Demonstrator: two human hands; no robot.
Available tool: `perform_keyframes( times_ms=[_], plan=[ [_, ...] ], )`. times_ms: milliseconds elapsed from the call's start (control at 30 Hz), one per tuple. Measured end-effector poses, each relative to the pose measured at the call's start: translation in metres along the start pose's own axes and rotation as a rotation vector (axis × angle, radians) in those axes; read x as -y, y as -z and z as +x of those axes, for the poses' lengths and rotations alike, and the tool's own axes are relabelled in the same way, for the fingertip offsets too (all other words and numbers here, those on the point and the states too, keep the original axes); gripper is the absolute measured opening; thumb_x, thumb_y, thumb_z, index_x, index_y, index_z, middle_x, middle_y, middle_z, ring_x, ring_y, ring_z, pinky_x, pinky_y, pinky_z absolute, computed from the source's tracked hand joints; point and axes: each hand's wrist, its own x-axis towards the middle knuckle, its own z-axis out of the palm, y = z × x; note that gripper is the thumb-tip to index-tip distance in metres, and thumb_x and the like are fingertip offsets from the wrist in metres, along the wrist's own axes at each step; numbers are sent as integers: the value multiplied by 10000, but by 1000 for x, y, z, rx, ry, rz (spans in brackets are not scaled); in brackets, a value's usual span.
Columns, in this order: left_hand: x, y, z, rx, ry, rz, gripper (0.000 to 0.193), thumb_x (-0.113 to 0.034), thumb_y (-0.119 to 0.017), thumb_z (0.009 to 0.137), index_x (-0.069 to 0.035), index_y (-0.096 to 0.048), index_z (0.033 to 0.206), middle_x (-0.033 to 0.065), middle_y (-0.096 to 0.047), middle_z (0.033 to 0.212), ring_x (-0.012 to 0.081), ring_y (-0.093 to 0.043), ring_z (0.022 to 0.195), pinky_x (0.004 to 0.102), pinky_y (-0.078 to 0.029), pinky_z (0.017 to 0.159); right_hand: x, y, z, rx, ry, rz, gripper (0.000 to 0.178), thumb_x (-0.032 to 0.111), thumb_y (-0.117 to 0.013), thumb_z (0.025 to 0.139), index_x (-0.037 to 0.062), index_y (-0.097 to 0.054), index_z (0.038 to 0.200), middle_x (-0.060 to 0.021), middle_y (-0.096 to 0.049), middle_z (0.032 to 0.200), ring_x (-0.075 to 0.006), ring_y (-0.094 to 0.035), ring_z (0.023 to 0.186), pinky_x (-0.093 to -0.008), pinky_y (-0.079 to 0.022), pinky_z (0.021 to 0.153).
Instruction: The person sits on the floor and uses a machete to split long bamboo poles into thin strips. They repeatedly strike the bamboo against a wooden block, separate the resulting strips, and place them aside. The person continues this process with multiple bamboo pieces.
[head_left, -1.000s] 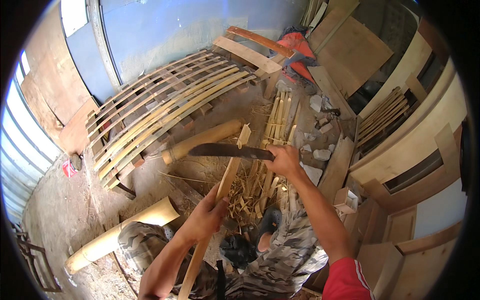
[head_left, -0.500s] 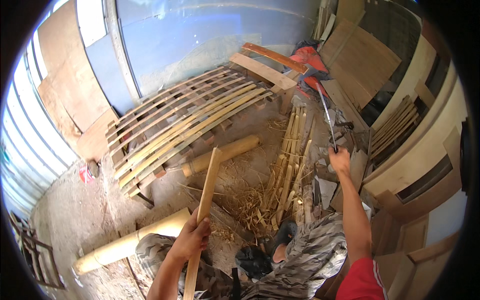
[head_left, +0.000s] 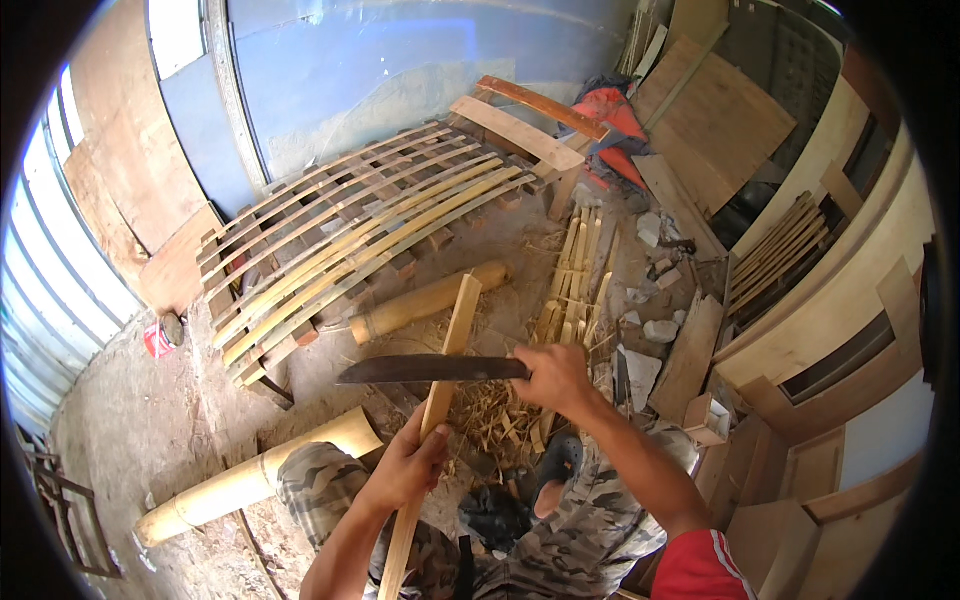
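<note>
My left hand (head_left: 415, 462) is closed round a long split bamboo strip (head_left: 452, 348), which slants up and away from my lap. In my right hand (head_left: 552, 378) is the handle of a machete (head_left: 430, 369) with a dark, broad blade. The blade lies crosswise over the strip above my left hand, its tip pointing left; whether its edge touches the strip I cannot tell. Beyond, on the ground, lies a bundle of split bamboo strips (head_left: 575, 265), with curled shavings (head_left: 495, 418) heaped beside it near my feet.
A slatted bamboo frame (head_left: 350, 250) stands by the blue wall. One bamboo pole (head_left: 430, 302) lies in front of it, another (head_left: 250, 485) by my left knee. Rubble (head_left: 660, 330) and wooden cabinets (head_left: 850, 340) are at the right; a red can (head_left: 160, 338) is far left.
My right hand has swung the machete from the far right, blade pointing away, to across the bamboo strip. The strip in my left hand has shifted slightly right.
</note>
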Motion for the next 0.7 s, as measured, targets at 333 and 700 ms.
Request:
perform_keyframes(
  times_ms=[333,700],
  plan=[
    [-2,-10,-2,2,21,47,470,-266,-467,1019,-174,-305,1451,-63,-390,674,46,-365,508,221,-343,448,-8,-1,5,76,-180,-8,182,256,-703,748,114,-689,862,-76,-605,561,-225,-620,496,-364,-493,467],
    [6,-9,9,-34,117,34,468,-245,-468,1014,-204,-317,1454,-51,-420,697,51,-375,509,226,-358,457,-6,0,-1,201,-159,-135,216,357,-668,788,173,-705,893,-34,-590,537,-198,-592,469,-363,-488,462]
  ],
)
